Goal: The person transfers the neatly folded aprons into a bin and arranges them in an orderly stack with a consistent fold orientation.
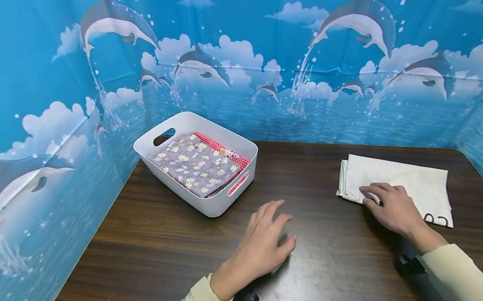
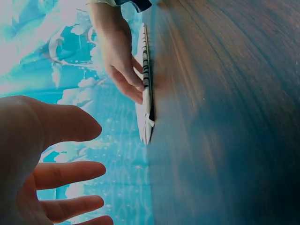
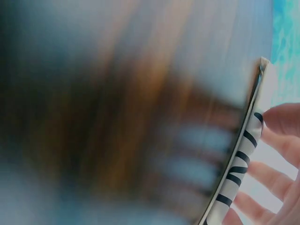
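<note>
A folded white cloth [image 1: 420,181] with black markings lies flat on the right side of the dark wooden table. On its near left part rests my right hand [image 1: 391,208], the fingers spread loosely and the thumb by the front edge. Seen from the right wrist, black strokes run along the fold of the cloth [image 3: 239,164] beside the fingertips [image 3: 281,115]. My left hand [image 1: 262,239] hovers over the middle of the table with its fingers spread, holding nothing. The left wrist view shows its thumb and fingers apart from each other.
A white plastic basket [image 1: 184,201] with handle holes stands at the back left. Inside it lie a grey daisy-print cloth [image 1: 198,165] and a red checked one [image 1: 240,160]. Blue dolphin-print curtains [image 1: 240,18] hang along the back and sides of the table [image 1: 155,246].
</note>
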`<state>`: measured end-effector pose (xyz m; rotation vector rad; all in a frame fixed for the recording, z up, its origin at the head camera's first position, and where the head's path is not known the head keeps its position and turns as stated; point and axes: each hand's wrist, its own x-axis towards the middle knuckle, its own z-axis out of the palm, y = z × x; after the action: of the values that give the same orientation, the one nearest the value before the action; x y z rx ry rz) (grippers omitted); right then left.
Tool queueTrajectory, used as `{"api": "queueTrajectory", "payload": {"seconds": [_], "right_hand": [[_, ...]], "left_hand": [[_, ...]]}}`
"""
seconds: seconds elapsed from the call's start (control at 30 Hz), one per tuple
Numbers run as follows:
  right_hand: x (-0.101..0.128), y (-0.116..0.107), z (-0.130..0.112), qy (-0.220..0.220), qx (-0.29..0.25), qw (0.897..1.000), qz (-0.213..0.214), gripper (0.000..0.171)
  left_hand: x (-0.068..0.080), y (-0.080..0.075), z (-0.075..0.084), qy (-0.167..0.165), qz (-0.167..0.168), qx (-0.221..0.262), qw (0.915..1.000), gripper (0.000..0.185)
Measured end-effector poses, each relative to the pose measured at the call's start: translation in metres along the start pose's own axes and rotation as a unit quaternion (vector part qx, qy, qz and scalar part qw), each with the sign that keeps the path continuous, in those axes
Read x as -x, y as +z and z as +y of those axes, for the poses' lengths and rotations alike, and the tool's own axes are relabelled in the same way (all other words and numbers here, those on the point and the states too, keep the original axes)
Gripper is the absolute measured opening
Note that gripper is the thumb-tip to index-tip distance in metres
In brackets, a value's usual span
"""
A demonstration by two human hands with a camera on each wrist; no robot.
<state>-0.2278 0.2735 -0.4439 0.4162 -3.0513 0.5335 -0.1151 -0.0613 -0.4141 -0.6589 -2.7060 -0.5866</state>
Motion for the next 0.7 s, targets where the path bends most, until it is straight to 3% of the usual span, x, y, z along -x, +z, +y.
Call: {"api": "queueTrajectory", "payload": {"seconds": [0.5, 0.7], "right_hand": [[0.011, 0.009, -0.044, -0.097, -0.087, 0.991, -0.02, 0.035], [0.014, 0.01, -0.048, -0.127, -0.109, 0.986, -0.027, 0.031]], "left_hand": [[-0.001, 0.008, -0.005, 0.003, -0.021, -0.028, 0.9994, 0.033], [-0.002, 0.013, -0.006, 0.007, -0.086, -0.051, 0.995, 0.05]]}}
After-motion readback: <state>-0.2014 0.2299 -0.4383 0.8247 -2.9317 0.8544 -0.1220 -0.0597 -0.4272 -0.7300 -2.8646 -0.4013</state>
